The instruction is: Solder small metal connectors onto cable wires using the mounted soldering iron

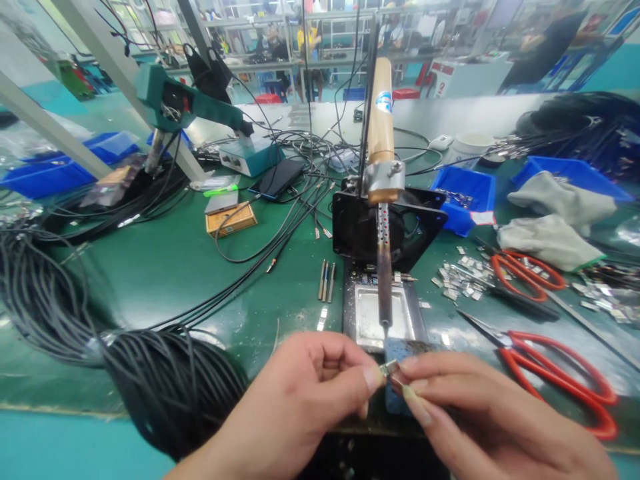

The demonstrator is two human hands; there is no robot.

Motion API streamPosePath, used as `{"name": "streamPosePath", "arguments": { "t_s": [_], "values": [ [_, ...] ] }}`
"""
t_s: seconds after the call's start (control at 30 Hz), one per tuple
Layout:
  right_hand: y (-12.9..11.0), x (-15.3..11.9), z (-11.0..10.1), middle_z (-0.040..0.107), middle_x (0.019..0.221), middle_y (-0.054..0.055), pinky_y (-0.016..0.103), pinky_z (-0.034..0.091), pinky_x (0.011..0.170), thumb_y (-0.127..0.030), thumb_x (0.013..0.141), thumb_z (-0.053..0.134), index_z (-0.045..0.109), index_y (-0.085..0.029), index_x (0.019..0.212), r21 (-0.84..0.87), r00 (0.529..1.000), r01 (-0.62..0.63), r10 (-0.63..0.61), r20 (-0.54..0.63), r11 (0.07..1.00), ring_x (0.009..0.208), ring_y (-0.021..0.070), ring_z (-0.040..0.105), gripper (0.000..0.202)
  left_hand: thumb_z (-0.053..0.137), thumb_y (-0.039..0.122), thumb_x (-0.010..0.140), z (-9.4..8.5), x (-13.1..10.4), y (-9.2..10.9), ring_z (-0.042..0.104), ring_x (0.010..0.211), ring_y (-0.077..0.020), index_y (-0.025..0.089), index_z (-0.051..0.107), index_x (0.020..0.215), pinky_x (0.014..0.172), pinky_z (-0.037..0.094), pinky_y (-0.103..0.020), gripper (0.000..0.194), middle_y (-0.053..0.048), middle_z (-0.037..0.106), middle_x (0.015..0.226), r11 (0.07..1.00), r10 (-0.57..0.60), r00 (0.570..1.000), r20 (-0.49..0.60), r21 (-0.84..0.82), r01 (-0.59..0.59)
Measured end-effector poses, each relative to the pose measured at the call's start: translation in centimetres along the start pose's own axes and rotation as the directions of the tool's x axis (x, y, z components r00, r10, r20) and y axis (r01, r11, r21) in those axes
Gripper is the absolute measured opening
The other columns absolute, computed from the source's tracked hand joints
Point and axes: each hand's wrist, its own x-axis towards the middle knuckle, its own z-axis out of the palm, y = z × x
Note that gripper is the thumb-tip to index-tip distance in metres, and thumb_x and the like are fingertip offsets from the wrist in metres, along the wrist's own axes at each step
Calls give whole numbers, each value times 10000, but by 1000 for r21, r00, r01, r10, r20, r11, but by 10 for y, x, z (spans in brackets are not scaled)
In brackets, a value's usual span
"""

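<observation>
Just below the tip of an upright soldering iron (pixel 384 267), my two hands meet at a small metal connector (pixel 389 367). My left hand (pixel 325 387) pinches its left side between thumb and forefinger. From the right, the fingertips of my right hand (pixel 460 400) close on the same piece, where a thin reddish part shows. Behind and beneath the fingertips is a blue sponge-like block (pixel 397 400), partly hidden by my right hand. A metal tray (pixel 367 317) lies behind it under the iron.
Red-handled scissors (pixel 555 373) lie at the right, near scattered metal pieces (pixel 463 275) and a blue bin (pixel 463 193). A coil of black cable (pixel 175 387) fills the left front. A black fan (pixel 350 223) stands behind the tray. People are in the background.
</observation>
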Motion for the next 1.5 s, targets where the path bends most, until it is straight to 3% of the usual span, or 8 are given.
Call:
{"name": "streamPosePath", "arguments": {
  "t_s": [0.4,0.77,1.5],
  "values": [
    [-1,7,-1,822,884,-24,103,632,725,-115,798,736,757,-248,839,-28,993,115,-114,31,993,772,110,797,142,700,331,881,-4,1,-5,388,580,-94,137,680,753,536,258,-249,233,30,577,642,1000,-18,1000,20,13,18],
    [-2,6,-3,814,875,-25,121,641,715,-90,793,733,745,-245,843,-27,992,117,-116,46,993,780,115,796,163,721,346,879,-4,0,-6,442,610,-112,132,698,759,593,325,-248,246,13,598,650,1000,1,999,33,30,-2],
    [-5,6,-3,812,874,-19,124,643,698,-64,778,723,755,-239,827,-34,993,106,-104,64,994,749,116,797,184,717,313,868,-2,-1,-7,442,588,-106,133,693,743,586,331,-234,220,17,596,625,1000,12,1000,23,29,-13]
  ]
}}
